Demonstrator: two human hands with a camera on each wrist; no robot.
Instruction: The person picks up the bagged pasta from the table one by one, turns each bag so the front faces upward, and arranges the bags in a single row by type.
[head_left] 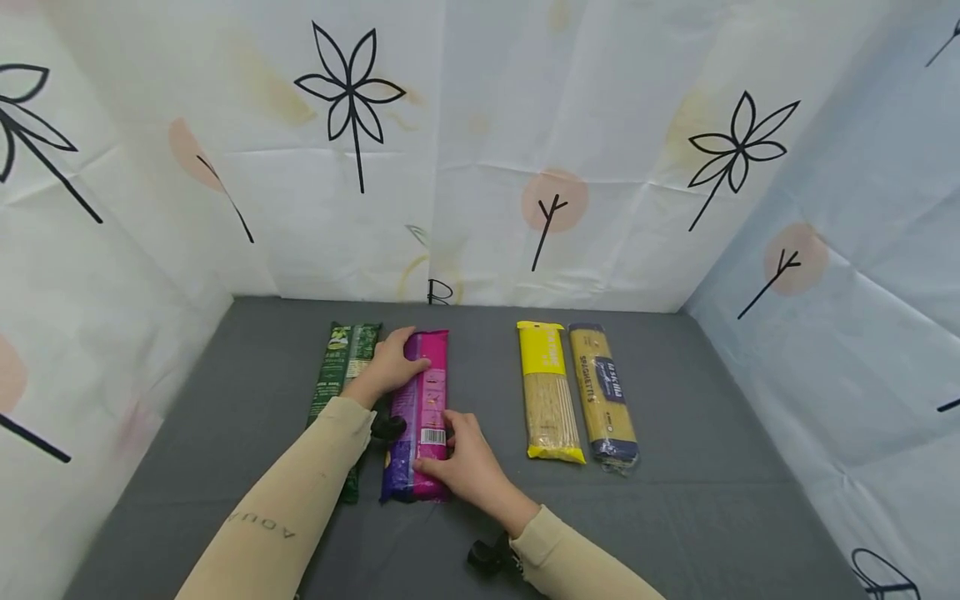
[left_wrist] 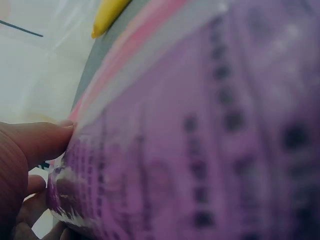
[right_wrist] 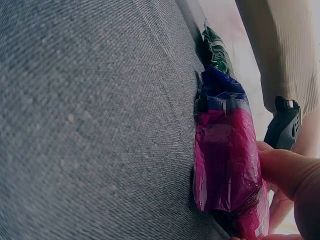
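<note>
A long pink and purple packet [head_left: 431, 400] lies on the grey cloth, its barcode side up in the head view. My left hand [head_left: 390, 363] grips its far end; in the left wrist view the thumb [left_wrist: 42, 142] lies along the wrapper's edge, with fingers curled behind it. Nearer to me, my right hand [head_left: 474, 463] holds the packet's right side between thumb and fingers. The pink end [right_wrist: 225, 160] fills the middle of the right wrist view, close to the cloth. Just left of it lies a dark green packet [head_left: 330, 375], partly hidden by my left arm.
To the right, a yellow packet of pale noodles [head_left: 551, 400] lies beside a spaghetti packet [head_left: 602, 392] with blue ends. Grey cloth [head_left: 675, 517] covers the table. Printed white curtains [head_left: 480, 125] stand behind and at both sides.
</note>
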